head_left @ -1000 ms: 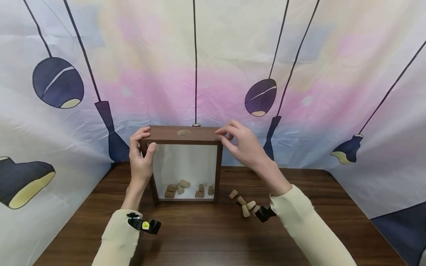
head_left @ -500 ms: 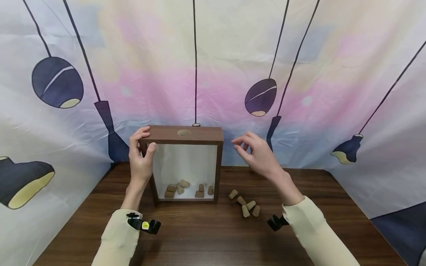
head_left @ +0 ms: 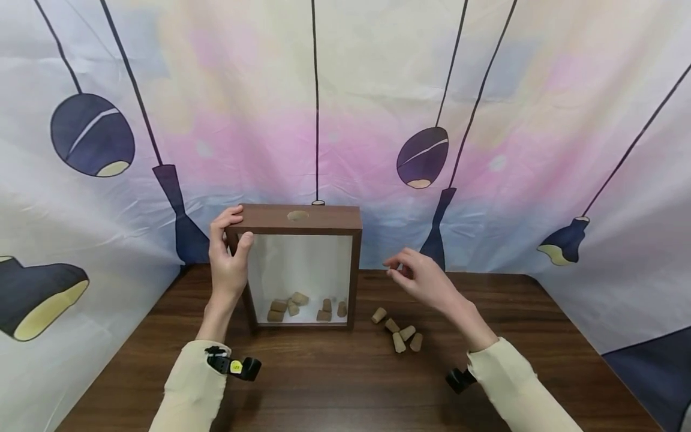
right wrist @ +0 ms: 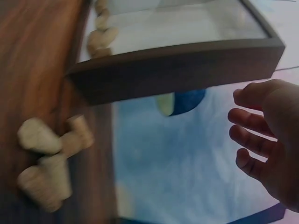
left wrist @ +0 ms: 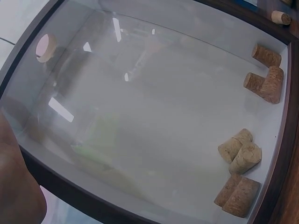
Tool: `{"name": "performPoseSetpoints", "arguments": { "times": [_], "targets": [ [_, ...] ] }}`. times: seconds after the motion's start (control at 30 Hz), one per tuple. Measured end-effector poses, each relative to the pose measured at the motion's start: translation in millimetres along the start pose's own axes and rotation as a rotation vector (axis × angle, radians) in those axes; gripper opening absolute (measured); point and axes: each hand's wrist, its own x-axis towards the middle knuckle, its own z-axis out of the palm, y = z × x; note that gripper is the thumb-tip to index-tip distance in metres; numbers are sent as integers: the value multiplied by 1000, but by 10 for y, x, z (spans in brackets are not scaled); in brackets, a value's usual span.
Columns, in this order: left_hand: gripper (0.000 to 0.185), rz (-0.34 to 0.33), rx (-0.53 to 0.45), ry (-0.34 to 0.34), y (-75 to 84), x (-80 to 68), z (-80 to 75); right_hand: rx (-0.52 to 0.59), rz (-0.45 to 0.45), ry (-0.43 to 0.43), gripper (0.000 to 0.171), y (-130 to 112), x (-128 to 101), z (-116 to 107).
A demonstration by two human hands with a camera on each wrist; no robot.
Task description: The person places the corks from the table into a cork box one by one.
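Note:
A dark wooden shadow box (head_left: 356, 276) with a clear front stands upright on the table, a round hole (head_left: 298, 216) in its top. My left hand (head_left: 229, 258) grips its upper left corner, thumb on the front edge and fingers over the top. Several corks (left wrist: 243, 158) lie along the bottom inside the box. To the box's right, several loose corks (head_left: 398, 342) lie in a small group on the wood. Above them hovers my right hand (head_left: 423, 279), its fingers loosely curled with nothing between them, as the right wrist view (right wrist: 266, 135) also bears out.
The brown wooden table (head_left: 324, 384) reaches back to a hanging cloth (head_left: 356, 120) printed with lamps, close behind the box. Black wrist cameras (head_left: 245, 368) are strapped to both sleeves.
My right hand has drawn away from the box's top right corner, moving right and down toward the loose corks. The left hand and the box have stayed put.

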Motion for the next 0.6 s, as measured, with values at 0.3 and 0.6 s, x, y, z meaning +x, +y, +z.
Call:
{"name": "performPoseSetpoints", "arguments": {
  "times": [0.3,0.6],
  "targets": [
    [34,9,6,-2,-300,-18,-36,42,157,-201,15,287,-362,187],
    [33,7,-4,0,1,15,10,93,160,-339,21,512,-618,299]
  ]
}}
